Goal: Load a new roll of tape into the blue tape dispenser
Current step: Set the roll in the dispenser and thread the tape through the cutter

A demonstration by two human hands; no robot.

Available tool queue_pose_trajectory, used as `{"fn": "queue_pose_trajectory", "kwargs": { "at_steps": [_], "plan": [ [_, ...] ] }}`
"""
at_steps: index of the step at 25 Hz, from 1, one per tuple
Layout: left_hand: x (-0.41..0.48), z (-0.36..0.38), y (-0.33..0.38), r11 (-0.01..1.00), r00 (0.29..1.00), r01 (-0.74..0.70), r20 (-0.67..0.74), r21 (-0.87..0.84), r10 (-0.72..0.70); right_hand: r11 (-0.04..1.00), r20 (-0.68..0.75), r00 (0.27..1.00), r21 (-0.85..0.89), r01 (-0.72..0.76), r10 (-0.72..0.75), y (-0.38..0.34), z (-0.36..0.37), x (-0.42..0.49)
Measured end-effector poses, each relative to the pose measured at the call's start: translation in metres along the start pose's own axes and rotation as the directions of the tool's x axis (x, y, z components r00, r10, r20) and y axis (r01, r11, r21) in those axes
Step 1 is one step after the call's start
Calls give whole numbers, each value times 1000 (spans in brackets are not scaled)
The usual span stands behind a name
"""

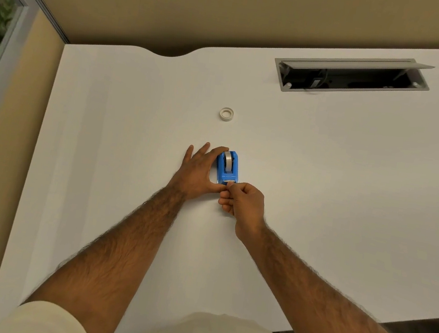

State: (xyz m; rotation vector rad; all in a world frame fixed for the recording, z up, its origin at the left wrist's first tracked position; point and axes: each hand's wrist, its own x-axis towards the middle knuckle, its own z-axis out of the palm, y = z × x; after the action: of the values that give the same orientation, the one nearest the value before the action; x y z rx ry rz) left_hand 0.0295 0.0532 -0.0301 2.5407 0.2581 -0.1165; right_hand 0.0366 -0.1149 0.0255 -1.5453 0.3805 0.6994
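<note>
Blue tape dispenser (pixel 227 169) on white desk (pixel 322 180); left hand (pixel 198 172) braces it, right hand (pixel 241 201) pinches tape end; tan partition (pixel 205 10) behind.

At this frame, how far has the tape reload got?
Done: a roll already sits in the blue dispenser. In hand: the left hand steadies the dispenser while the right hand pinches at the cutter end, apparently pulling the tape end. Left: seating the tape on the cutter. A near-empty ring lies apart on the desk.
</note>
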Motion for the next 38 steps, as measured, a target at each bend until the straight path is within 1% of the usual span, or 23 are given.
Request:
{"fn": "queue_pose_trajectory", "kwargs": {
  "at_steps": [5,11,14,19,24,27,29,31,33,35,38],
  "plan": [
    [-2,-1,2,1000,1000,4,2,1,-4,996,-28,997,-51,71,-73,6,1,2],
    [-1,0,1,1000,1000,8,3,2,-8,989,-89,990,-112,97,-107,11,7,3],
    [-2,0,1,1000,1000,2,6,3,-2,992,-72,993,-98,84,-92,10,4,3],
    [-6,2,-1,1000,1000,9,1,6,-9,998,12,999,-37,46,-45,8,-2,1],
    [-19,4,-10,994,999,-33,2,100,33,997,20,1000,-79,22,-21,12,-8,1],
    [-25,4,-13,989,1000,-27,11,145,26,992,23,1000,-125,19,-16,13,-13,3],
    [-29,4,-13,989,1000,-11,19,144,8,992,8,1000,-122,18,-17,13,-15,4],
    [-33,3,-11,994,999,14,27,111,-17,997,-44,999,-77,7,-11,12,-16,3],
    [-34,2,-8,998,999,42,29,50,-44,999,-125,992,-47,14,-20,9,-15,3],
    [-34,-1,-3,995,997,73,-10,-68,-74,987,-192,975,-139,84,-111,4,-13,6],
    [-29,-11,7,959,984,86,-126,-271,-124,928,-163,957,-328,177,-241,-7,-11,11]
  ]
}}
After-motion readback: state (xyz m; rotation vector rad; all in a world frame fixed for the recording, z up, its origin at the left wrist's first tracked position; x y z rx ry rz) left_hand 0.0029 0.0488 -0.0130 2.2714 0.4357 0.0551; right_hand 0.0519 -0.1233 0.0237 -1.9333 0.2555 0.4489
